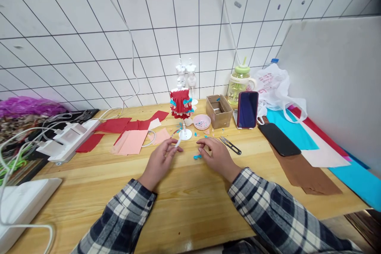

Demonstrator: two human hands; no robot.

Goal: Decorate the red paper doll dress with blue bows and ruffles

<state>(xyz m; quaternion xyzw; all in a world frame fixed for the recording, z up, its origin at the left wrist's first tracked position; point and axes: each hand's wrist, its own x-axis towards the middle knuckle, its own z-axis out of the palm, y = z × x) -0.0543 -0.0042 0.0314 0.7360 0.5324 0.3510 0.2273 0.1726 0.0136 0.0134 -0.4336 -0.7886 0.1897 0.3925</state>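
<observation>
My left hand (161, 158) rests on the wooden table (184, 198) with its fingers pinched on a thin white tool (177, 143). My right hand (214, 154) lies beside it, fingers curled, its fingertips touching a small turquoise paper bow (197, 156). Just behind both hands stands a small white mannequin stand wearing a red pleated paper dress (181, 103) with turquoise bows. A pink dish of beads (201, 121) and small black snips (230, 145) lie close to the right hand.
Red and pink paper sheets (131, 137) lie at left, a power strip with cables (70, 137) further left. A cardboard box (219, 110), an upright phone (247, 109), a flat phone (279, 139), a green bottle (238, 83) and coloured paper sheets (309, 166) are at right.
</observation>
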